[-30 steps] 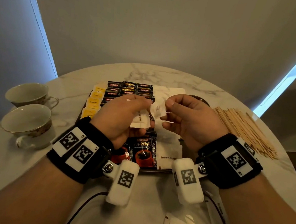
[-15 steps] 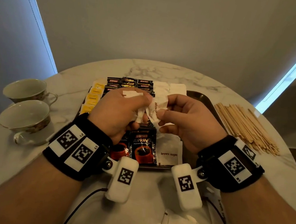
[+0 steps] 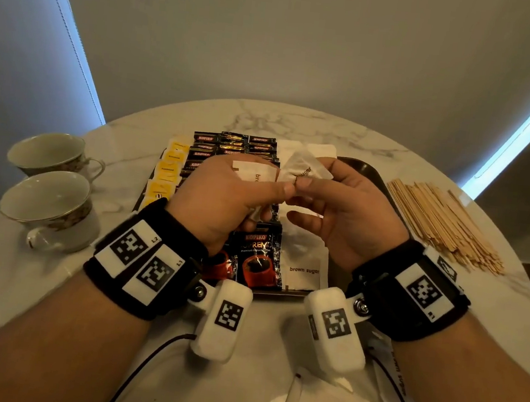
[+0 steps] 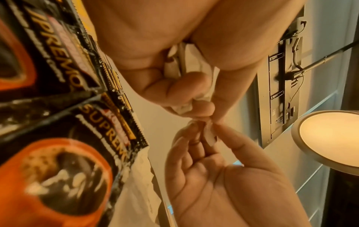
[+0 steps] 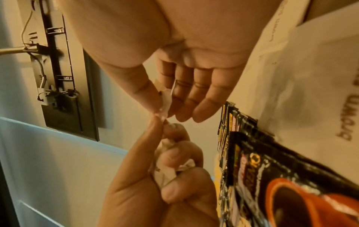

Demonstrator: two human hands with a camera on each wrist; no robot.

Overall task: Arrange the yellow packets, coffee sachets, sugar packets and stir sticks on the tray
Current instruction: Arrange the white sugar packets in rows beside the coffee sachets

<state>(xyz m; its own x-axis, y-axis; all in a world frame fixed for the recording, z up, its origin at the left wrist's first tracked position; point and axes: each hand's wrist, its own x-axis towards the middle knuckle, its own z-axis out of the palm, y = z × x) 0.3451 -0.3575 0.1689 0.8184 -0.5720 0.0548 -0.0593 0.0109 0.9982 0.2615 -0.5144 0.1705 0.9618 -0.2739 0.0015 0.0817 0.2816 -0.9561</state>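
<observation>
a round white marble table (image 3: 298, 122) stands before a plain grey wall, with bright window strips at 10 and 2 o'clock. the dark tray (image 3: 375, 176) lies at the table's centre. on it, seen from the head, a column of yellow packets (image 3: 167, 171) runs along 9 o'clock, glossy black coffee sachets (image 3: 230, 143) fill 12 o'clock with two larger ones (image 3: 259, 259) at 6 o'clock, and flat white paper sugar packets (image 3: 303, 270) lie right of them. thin pale wooden stir sticks (image 3: 441, 219) lie loose in a fan on the marble at 3 o'clock, off the tray. two gilt-rimmed china cups (image 3: 47, 201) sit at 9 o'clock, and more sugar packets rest on the table at 6 o'clock.

both hands are raised over the tray. the left hand (image 3: 225, 196) has its fingers curled round a bunch of sugar packets (image 3: 255, 175); the right hand (image 3: 344, 209) pinches one sugar packet (image 3: 304, 169) between thumb and forefinger, its other fingers loosely straight.

the wrist views show what the head view hides: the crumpled white paper wedged in the left fist (image 5: 165, 169), the two thumbs nearly touching at the pinch (image 4: 208, 135), the sachets' serrated edges (image 4: 124, 98), a round glowing lamp (image 4: 330, 138) and a dark wall bracket with cables (image 5: 56, 76).
</observation>
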